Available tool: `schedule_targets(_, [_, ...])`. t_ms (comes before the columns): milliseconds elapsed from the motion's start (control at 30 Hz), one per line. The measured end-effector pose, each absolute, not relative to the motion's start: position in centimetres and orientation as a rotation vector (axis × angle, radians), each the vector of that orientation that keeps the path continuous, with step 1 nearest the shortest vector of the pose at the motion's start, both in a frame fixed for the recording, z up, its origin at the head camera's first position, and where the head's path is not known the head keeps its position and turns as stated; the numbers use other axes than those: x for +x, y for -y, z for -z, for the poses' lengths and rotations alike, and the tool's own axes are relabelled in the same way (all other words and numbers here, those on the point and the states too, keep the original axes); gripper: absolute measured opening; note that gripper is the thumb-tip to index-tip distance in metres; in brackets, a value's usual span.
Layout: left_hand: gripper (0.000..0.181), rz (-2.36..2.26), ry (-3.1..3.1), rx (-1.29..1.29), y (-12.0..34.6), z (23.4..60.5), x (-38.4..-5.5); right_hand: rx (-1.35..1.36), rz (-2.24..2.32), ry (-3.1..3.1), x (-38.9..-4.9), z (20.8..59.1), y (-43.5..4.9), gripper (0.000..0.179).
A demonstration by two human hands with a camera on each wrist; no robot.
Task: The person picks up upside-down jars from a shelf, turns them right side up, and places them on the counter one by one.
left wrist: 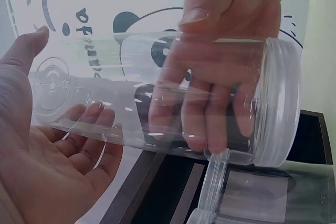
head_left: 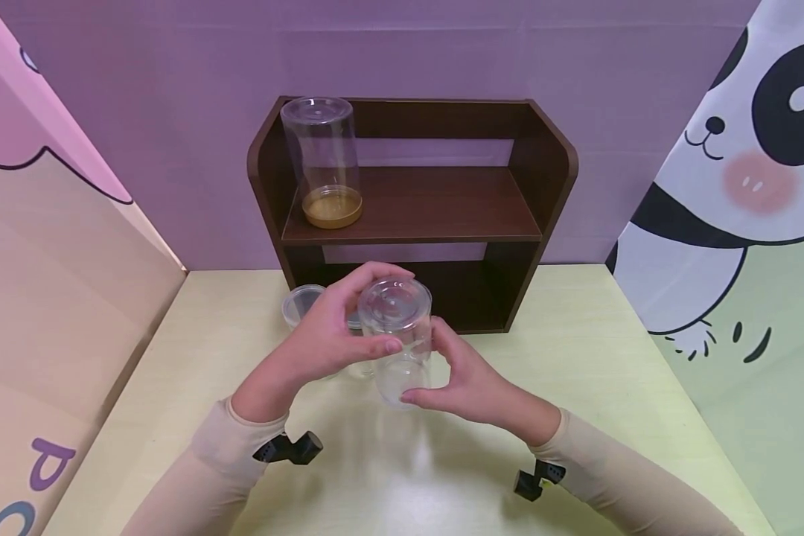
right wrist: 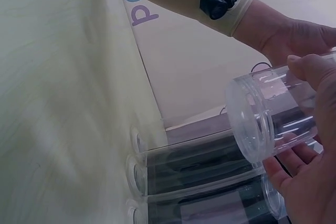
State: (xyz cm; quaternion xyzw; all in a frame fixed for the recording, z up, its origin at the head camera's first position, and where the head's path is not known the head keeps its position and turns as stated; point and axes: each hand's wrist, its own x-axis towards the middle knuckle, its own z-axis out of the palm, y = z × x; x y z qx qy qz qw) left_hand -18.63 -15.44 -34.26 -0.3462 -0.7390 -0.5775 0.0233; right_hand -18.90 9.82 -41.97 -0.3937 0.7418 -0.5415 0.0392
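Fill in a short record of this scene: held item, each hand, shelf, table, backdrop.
Held item: clear jar, translucent cap at its lower end
Left hand: grips it near the top
Right hand: grips it lower down
Shelf: dark brown, two levels; gold-based jar on upper left
Table: pale; other jars stand before the shelf
Backdrop: purple; panda picture at right

one cylindrical jar (head_left: 397, 309), clear and see-through, smooth-walled; translucent whitish lid (left wrist: 279, 100) fitted. pose: inverted, lid end down, round base up, slightly tilted. location: raised above the tabletop (head_left: 576, 387), between left hand (head_left: 338, 327) at the base end and right hand (head_left: 465, 380) nearer the lid.
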Motion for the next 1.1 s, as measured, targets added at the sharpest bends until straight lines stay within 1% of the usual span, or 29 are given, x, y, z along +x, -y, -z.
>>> schedule_targets(100, [0.068, 1.792, 2.278, -1.076, 15.4, 34.0, -18.6, -1.165, 1.658, -2.249, -18.9, 42.1, -9.7, 0.088])
schedule_targets(233, [0.066, 1.799, 2.260, -1.089, 15.2, 33.8, -18.6, -1.133, 1.674, -2.188, -18.8, 42.3, -9.3, 0.102])
schedule_targets(300, [0.066, 1.800, 2.249, -1.094, 15.2, 33.7, -18.7, -1.130, 1.683, -2.160, -18.8, 42.4, -9.1, 0.107])
schedule_targets(367, [0.069, 1.812, 2.229, -1.096, 15.2, 33.7, -18.8, -1.125, 1.685, -2.143, -18.8, 42.5, -8.9, 0.109])
schedule_targets(533, [0.078, 1.857, 2.145, -1.108, 15.6, 33.3, -19.0, -1.131, 1.662, -2.177, -18.9, 42.8, -9.2, 0.098])
schedule_targets(633, [0.079, 1.875, 2.080, -1.129, 16.2, 33.1, -19.1, -1.159, 1.649, -2.205, -19.2, 42.7, -9.8, 0.090])
schedule_targets(700, [0.080, 1.868, 2.051, -1.141, 16.7, 33.0, -19.2, -1.184, 1.638, -2.222, -19.4, 42.5, -10.3, 0.088])
schedule_targets(900, [0.077, 1.796, 2.060, -1.155, 18.8, 33.1, -19.3, -1.240, 1.606, -2.269, -20.2, 41.5, -12.2, 0.083])
schedule_targets(1100, [0.071, 1.704, 2.164, -1.121, 21.2, 34.9, -19.0, -1.319, 1.662, -2.256, -20.8, 41.1, -14.0, 0.076])
